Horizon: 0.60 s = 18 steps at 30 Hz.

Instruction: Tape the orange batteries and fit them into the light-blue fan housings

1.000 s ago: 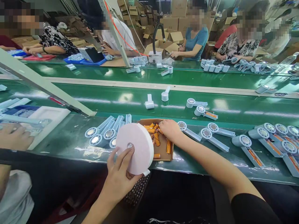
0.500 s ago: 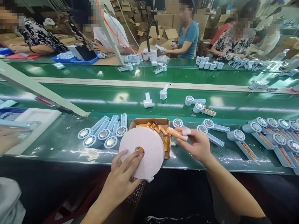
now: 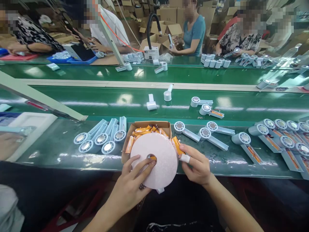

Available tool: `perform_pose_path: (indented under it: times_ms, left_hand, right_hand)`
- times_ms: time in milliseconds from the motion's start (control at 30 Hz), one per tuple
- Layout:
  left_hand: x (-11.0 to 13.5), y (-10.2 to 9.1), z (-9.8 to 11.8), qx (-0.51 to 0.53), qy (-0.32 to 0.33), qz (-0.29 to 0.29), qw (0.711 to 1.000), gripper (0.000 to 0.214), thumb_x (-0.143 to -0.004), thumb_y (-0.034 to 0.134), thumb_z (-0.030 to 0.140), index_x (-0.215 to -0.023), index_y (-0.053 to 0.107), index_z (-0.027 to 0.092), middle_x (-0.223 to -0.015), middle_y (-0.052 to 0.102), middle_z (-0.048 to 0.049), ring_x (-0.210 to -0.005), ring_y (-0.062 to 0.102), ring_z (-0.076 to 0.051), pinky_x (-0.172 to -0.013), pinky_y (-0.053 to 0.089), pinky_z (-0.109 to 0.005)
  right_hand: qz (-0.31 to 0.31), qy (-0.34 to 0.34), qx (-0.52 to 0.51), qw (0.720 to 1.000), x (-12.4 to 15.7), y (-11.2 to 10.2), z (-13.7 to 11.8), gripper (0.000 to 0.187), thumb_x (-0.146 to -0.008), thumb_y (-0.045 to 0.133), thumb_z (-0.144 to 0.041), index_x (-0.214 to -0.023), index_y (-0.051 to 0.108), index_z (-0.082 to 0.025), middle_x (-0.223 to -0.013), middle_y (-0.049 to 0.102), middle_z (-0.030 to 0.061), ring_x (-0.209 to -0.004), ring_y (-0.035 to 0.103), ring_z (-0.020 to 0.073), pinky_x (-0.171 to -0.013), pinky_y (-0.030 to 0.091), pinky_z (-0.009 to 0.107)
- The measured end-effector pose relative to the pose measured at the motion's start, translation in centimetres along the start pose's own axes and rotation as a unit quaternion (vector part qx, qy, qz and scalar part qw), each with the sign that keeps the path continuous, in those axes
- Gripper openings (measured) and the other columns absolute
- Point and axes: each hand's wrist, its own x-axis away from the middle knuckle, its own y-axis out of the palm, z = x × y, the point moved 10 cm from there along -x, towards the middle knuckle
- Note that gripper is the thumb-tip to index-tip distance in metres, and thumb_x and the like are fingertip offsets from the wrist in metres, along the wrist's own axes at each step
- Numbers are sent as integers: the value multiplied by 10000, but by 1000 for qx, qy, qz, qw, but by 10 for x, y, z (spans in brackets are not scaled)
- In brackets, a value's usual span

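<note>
My left hand (image 3: 131, 185) grips a large pale pink roll of tape (image 3: 159, 154), a finger hooked in its centre hole, and holds it tilted up above the table's near edge. Pressed against the roll's right rim, my right hand (image 3: 196, 164) pinches an orange cylindrical battery (image 3: 177, 145); one fingertip wears a white wrap. Behind the roll sits an open cardboard box (image 3: 149, 125) with several more orange batteries. Light blue handheld fan bodies lie on either side: a cluster on the left (image 3: 100, 137) and loose ones on the right (image 3: 207, 133).
A green conveyor belt (image 3: 120, 101) runs across, carrying a few fan parts (image 3: 166, 93). More fan bodies with orange batteries fitted lie at far right (image 3: 282, 133). Other people work across the belt and a person's hand (image 3: 8, 143) shows at left by a white tray (image 3: 31, 124).
My right hand left the box with one orange battery and has brought it back to the right edge of the roll. The left hand kept holding the roll, which now sits lower in view.
</note>
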Motion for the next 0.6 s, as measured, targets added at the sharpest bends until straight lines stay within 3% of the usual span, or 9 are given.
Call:
perform_pose_path:
  times_ms: [67, 167, 233, 300, 333, 400, 467, 533, 600]
  left_hand:
    - [-1, 0, -1, -11, 11, 0, 1000, 499, -925, 655, 195, -1423, 649, 228, -1309, 725, -70, -1328, 500, -362, -1113, 466, -477]
    - [-5, 1, 0, -29, 51, -18, 998, 523, -944, 638, 192, -1460, 628, 271, -1333, 728, -30, -1318, 546, -328, -1152, 435, -483]
    - [-9, 3, 3, -51, 92, -35, 994, 562, -963, 604, 171, -1505, 584, 316, -1373, 713, -4, -1296, 594, -287, -1175, 421, -484]
    - [-16, 3, 10, -71, 127, -40, 989, 595, -975, 560, 131, -1528, 553, 351, -1400, 699, 11, -1276, 624, -261, -1184, 416, -487]
    - [-21, 3, 14, -79, 132, -34, 987, 601, -976, 550, 119, -1531, 549, 349, -1402, 698, 9, -1275, 624, -263, -1179, 417, -489]
    - [-32, 1, 21, -82, 107, -7, 991, 564, -983, 576, 154, -1526, 558, 309, -1369, 715, -12, -1267, 606, -296, -1146, 422, -498]
    - [-40, -1, 31, -62, 58, 40, 996, 525, -989, 641, 260, -1510, 576, 258, -1287, 746, -47, -1217, 595, -323, -1100, 421, -501]
    - [-43, 3, 44, -34, 11, 81, 996, 558, -976, 697, 345, -1509, 574, 238, -1206, 760, -73, -1156, 599, -318, -1065, 416, -492]
    - [-40, 11, 61, -5, -18, 107, 994, 609, -960, 736, 367, -1526, 554, 234, -1186, 755, -89, -1116, 609, -299, -1043, 413, -479]
  right_hand:
    - [4, 159, -97, 983, 7, 1, 26, 427, -947, 727, -225, -1367, 707, -299, -1419, 689, 112, -1284, 690, 300, -1048, 620, 484]
    - [-25, 372, -214, 903, 22, 4, 59, 533, -912, 788, -462, -1381, 692, -226, -1313, 744, 143, -1156, 753, 299, -966, 652, 470]
    - [-94, 434, -233, 865, 23, 5, 64, 525, -854, 835, -481, -1288, 747, -198, -1157, 799, 109, -1068, 777, 277, -976, 643, 449]
    - [-135, 451, -224, 853, 18, 0, 64, 430, -826, 857, -441, -1170, 794, -190, -1048, 815, 74, -1016, 785, 261, -991, 634, 430]
    - [-120, 451, -218, 857, 15, -5, 65, 405, -813, 867, -419, -1142, 801, -191, -1032, 815, 66, -1002, 786, 258, -986, 636, 425]
    - [-12, 434, -213, 876, 13, -18, 67, 435, -785, 892, -408, -1151, 793, -193, -1056, 814, 76, -1010, 785, 266, -968, 644, 421]
    - [153, 397, -207, 881, 26, -28, 67, 517, -790, 890, -443, -1226, 758, -199, -1110, 805, 102, -1055, 776, 280, -957, 650, 423]
    - [297, 359, -186, 865, 52, -32, 61, 564, -853, 835, -484, -1332, 696, -222, -1173, 788, 119, -1104, 763, 281, -963, 648, 430]
    - [374, 336, -161, 849, 73, -34, 54, 570, -906, 787, -485, -1402, 637, -247, -1214, 771, 122, -1133, 755, 276, -978, 643, 446]
